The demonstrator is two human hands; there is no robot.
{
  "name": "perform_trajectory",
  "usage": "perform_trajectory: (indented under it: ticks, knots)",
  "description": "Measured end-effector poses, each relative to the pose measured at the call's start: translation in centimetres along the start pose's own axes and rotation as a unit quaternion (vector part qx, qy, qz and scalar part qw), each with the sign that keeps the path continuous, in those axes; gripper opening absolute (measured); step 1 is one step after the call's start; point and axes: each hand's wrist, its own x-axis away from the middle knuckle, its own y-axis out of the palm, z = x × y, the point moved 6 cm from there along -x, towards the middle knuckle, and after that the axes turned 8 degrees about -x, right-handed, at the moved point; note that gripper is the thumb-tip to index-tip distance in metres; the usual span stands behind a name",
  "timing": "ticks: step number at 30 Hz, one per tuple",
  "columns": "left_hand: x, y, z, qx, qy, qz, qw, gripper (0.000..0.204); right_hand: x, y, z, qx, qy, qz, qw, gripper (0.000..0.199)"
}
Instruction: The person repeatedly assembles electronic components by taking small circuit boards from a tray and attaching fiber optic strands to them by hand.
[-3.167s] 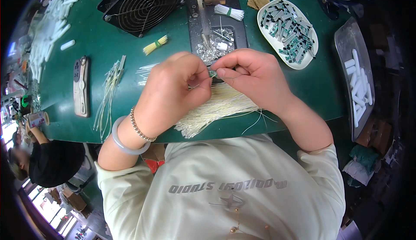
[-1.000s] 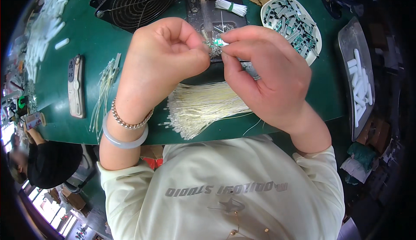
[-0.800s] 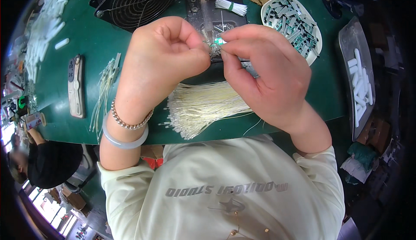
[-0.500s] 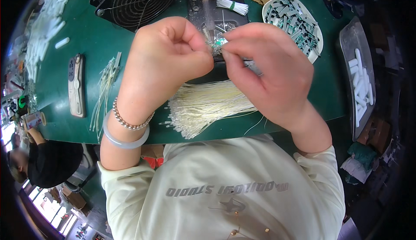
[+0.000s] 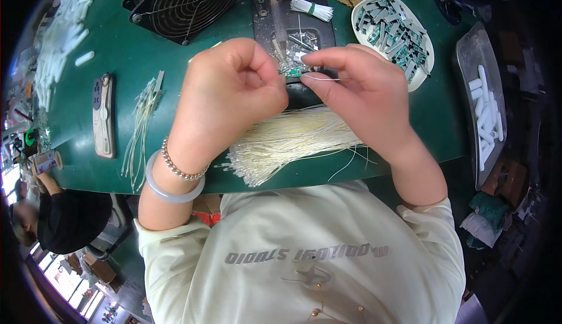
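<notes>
My left hand (image 5: pixel 234 84) is closed in a pinch, with a small green circuit board (image 5: pixel 292 73) sticking out from its fingertips. At the board's right end are the thumb and forefinger of my right hand (image 5: pixel 360 87), pinching a thin white wire (image 5: pixel 321 79). Just beyond the fingers, a soldering iron (image 5: pixel 279 22) points toward me over a metal dish littered with solder scraps (image 5: pixel 301 40). Below both hands, a thick bundle of pale yellow wires (image 5: pixel 287 142) lies on the green table. How wire and board touch is too small to make out.
A black fan (image 5: pixel 187 2) stands at the far left. White tubes (image 5: pixel 85 58) lie left, beside a folding tool (image 5: pixel 104 116) and wired boards (image 5: pixel 146 107). Tied white wires (image 5: pixel 312 9), a dish of boards (image 5: pixel 430 55) and a tray (image 5: pixel 468 60) of white tubes are right.
My right hand has shifted slightly left and its fingers have parted a little, showing the white wire. The board has dropped slightly nearer to me, off the scraps.
</notes>
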Motion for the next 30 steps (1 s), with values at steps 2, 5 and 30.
perform_trajectory:
  ticks: [2, 5, 30]
  knots:
    - [0.4, -0.1, 0.2, 0.008, 0.017, 0.014, 1.0, 0.012, 0.1, 0.2, 0.6, -0.033, 0.033, -0.058, 0.997, 0.015]
    - [1.0, 0.1, 0.2, 0.013, 0.032, 0.049, 0.998, 0.011, 0.4, 0.5, 1.4, -0.14, 0.063, -0.058, 0.986, 0.011]
    - [5.0, -0.1, 0.5, -0.297, 0.154, 0.015, 0.942, 0.013, 1.4, 0.5, 0.5, -0.152, -0.009, -0.239, 0.959, 0.007]
